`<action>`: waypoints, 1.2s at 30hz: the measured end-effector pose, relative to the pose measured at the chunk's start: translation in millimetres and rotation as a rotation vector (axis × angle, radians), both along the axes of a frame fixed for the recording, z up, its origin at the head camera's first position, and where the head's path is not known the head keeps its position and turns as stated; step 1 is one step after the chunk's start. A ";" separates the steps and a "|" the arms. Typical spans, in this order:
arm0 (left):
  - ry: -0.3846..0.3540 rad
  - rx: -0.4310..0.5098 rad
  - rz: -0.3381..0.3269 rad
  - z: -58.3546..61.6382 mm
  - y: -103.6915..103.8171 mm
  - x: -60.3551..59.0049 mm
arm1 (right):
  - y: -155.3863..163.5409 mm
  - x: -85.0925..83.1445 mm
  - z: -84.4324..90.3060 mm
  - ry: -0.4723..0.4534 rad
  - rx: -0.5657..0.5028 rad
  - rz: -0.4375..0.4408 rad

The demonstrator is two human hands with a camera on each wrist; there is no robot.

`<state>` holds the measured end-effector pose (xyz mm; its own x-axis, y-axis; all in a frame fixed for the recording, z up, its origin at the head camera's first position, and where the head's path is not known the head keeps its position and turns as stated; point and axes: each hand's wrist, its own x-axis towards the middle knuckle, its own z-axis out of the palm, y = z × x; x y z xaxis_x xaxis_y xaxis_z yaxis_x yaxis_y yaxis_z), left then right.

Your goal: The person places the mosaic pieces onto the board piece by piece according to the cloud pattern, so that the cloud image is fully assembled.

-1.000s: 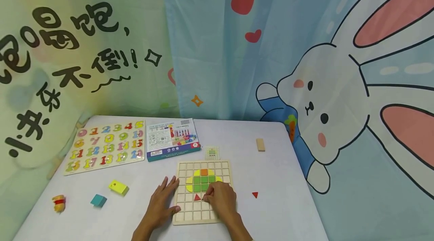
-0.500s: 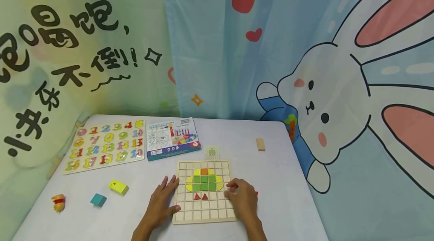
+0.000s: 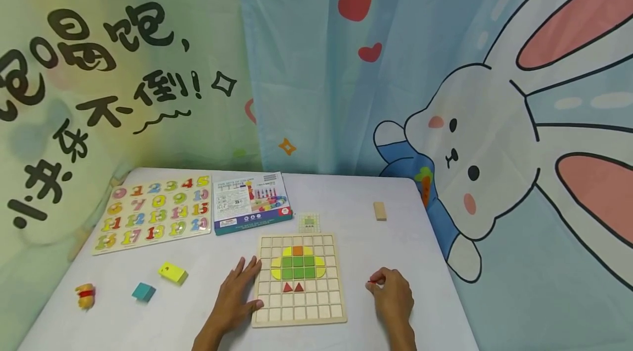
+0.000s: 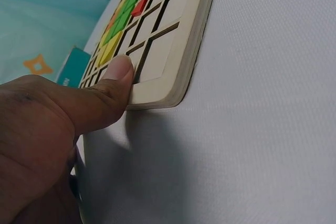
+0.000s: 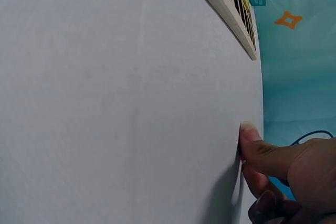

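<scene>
A wooden grid board (image 3: 316, 315) lies on the white table. Green squares (image 3: 298, 268), an orange square (image 3: 298, 251) and yellow rounded pieces (image 3: 276, 268) sit together in its upper cells. Two red triangles (image 3: 288, 287) occupy cells below them. My left hand (image 3: 232, 296) rests at the board's left edge with fingers spread, and its thumb (image 4: 113, 85) lies on the rim near a corner. To the right of the board, my right hand (image 3: 393, 293) pinches another red triangle (image 3: 372, 282) at the tabletop. Most of that piece is hidden by the fingers.
Behind the board are a small pattern card (image 3: 309, 223), a boxed set (image 3: 252, 202) and a number puzzle (image 3: 153, 213). A yellow block (image 3: 173, 273), a teal block (image 3: 144, 291) and a bear figure (image 3: 86, 296) stand left. A wooden block (image 3: 379, 211) lies back right.
My right hand has left the second red triangle in its cell and moved right, off the board, to the loose red triangle, which it now pinches. The left hand has stayed put.
</scene>
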<state>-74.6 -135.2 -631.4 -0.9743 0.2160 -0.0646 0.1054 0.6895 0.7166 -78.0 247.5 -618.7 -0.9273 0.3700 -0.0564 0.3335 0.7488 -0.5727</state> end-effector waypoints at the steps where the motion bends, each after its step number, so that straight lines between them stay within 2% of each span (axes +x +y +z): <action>1: 0.000 0.004 0.001 0.3 0.3 -0.2 | 0.8 0.2 -0.1 -0.005 -0.005 0.000; 10: -0.007 -0.002 0.005 2.2 2.6 0.4 | 2.9 4.2 1.3 0.004 0.018 -0.037; 15: -0.001 0.015 0.002 1.5 1.7 1.9 | -7.1 7.3 6.2 0.042 0.010 -0.012; 23: 0.009 0.056 0.001 3.9 -2.5 0.4 | -45.9 7.8 14.8 0.133 -0.029 0.108; 31: -0.004 0.053 -0.001 2.0 -3.8 -1.7 | -88.6 5.5 17.9 0.145 -0.112 0.213; 36: 0.009 0.058 -0.005 -1.4 -3.0 -0.4 | -104.0 6.7 15.2 0.172 -0.099 0.284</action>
